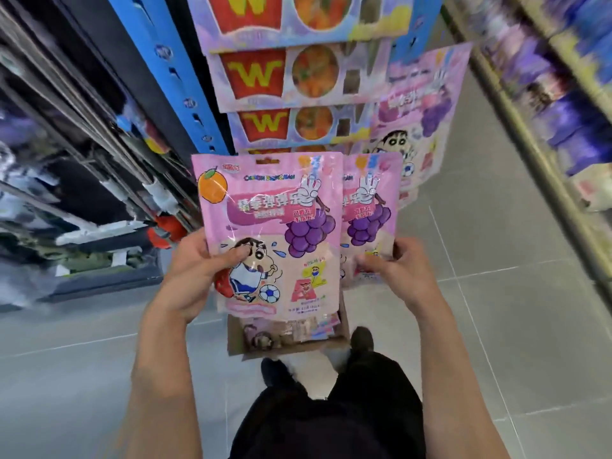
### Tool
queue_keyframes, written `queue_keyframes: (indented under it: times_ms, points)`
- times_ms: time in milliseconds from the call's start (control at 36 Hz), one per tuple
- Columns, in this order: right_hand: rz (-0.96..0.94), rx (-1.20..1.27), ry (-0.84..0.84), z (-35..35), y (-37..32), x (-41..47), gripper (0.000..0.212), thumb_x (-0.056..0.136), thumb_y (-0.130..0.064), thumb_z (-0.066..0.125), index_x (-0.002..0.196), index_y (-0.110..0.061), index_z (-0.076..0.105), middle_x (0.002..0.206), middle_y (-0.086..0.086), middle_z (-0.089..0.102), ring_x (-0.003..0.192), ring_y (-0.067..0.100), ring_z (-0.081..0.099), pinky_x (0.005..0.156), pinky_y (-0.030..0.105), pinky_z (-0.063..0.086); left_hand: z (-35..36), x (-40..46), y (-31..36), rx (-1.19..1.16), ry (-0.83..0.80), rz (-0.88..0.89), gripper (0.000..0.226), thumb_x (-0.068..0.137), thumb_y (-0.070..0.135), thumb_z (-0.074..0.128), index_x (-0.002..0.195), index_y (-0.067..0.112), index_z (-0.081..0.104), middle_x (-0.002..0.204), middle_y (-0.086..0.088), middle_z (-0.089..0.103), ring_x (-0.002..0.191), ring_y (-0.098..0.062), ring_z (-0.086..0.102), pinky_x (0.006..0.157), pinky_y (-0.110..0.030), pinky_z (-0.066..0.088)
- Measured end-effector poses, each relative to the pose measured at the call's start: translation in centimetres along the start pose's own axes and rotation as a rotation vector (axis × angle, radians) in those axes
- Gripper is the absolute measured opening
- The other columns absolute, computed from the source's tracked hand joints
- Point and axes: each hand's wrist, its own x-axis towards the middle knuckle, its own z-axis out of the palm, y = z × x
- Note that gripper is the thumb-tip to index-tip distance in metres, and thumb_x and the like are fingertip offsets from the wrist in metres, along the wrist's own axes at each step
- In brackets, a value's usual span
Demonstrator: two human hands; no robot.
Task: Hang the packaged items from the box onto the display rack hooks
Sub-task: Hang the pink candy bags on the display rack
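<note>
Overhead, the left hand [195,273] pinches a pink candy pouch [270,233] in its grip while the right hand [394,270] clasps a second pouch [371,213] just behind it, both above the open cardboard box [291,332] on the floor [496,326], near the display rack [298,77].

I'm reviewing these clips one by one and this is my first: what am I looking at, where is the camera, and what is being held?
There is no machine here: a person wears a camera on the head, looking down a shop aisle. The left hand grips a pink cartoon-printed snack pouch; the right hand grips a second matching pink pouch behind it. Below, on the grey tiled floor, sits an open brown cardboard box with more pouches. Ahead, similar packets hang on the display rack.
</note>
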Motion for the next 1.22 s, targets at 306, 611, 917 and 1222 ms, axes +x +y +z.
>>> queue_keyframes:
  times_ms: [306,611,917,1222]
  points:
    - [-0.176,0.025,-0.024,-7.0,-4.9,1.6,0.024,0.074,0.007,0.080,0.086,-0.012,0.078,0.086,0.007,0.079,0.075,0.020,0.072,0.075,0.042,0.061,8.7,-0.7,3.9,-0.063,0.100,0.111,0.034,0.070,0.015,0.079,0.102,0.008,0.072,0.105,-0.022,0.074,0.090,-0.031,0.074,0.078,-0.041,0.062]
    - [-0.263,0.127,0.012,-12.5,-8.4,4.7,0.022,0.078,0.011,0.076,0.086,-0.010,0.075,0.084,0.006,0.079,0.076,0.021,0.075,0.073,0.039,0.062,13.9,-0.8,6.9,-0.234,0.126,0.249,0.027,0.088,-0.007,0.050,0.107,0.005,0.063,0.090,-0.008,0.078,0.079,-0.019,0.076,0.063,-0.030,0.061]
    - [-0.280,0.186,0.004,-15.0,-9.1,8.5,0.043,0.079,0.018,0.072,0.114,-0.006,0.064,0.099,0.007,0.077,0.085,0.019,0.074,0.068,0.032,0.062,16.2,1.1,5.5,-0.098,0.182,0.143,0.094,0.032,0.047,0.100,0.109,0.004,0.067,0.103,-0.019,0.075,0.090,-0.031,0.075,0.070,-0.033,0.061]
    - [-0.178,0.138,-0.028,-17.8,-8.3,11.8,0.039,0.082,0.019,0.067,0.112,-0.005,0.066,0.098,0.013,0.076,0.073,0.022,0.075,0.062,0.033,0.062,18.1,2.0,7.2,-0.036,0.133,0.079,0.095,0.045,0.043,0.098,0.120,-0.002,0.062,0.108,-0.023,0.074,0.098,-0.039,0.072,0.075,-0.038,0.061]
